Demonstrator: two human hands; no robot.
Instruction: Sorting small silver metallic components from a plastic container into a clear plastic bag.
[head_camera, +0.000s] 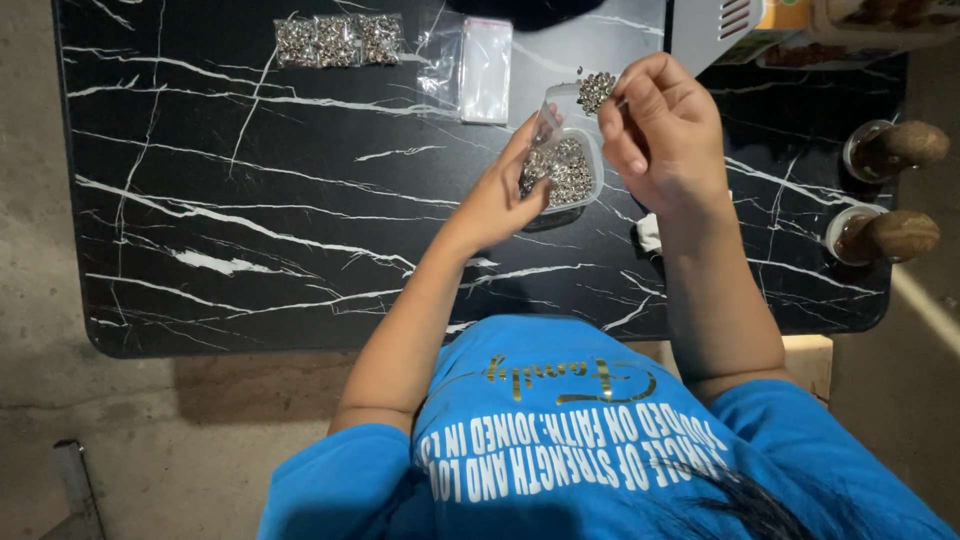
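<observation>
My left hand (497, 197) grips the near side of a small clear plastic tub (590, 160) filled with tiny silver metal pieces (562, 172), holding it tilted a little above the black marble table (250, 240). My right hand (662, 130) is raised just right of the tub, fingers pinched on a small scoop heaped with the same silver pieces (596, 90) over the tub's far edge.
Three small filled bags of silver pieces (338, 41) lie in a row at the table's far left. Empty clear zip bags (485, 68) lie beside them. Two jars with round wooden lids (890, 150) stand at the right edge. A grey device (710, 30) sits far right.
</observation>
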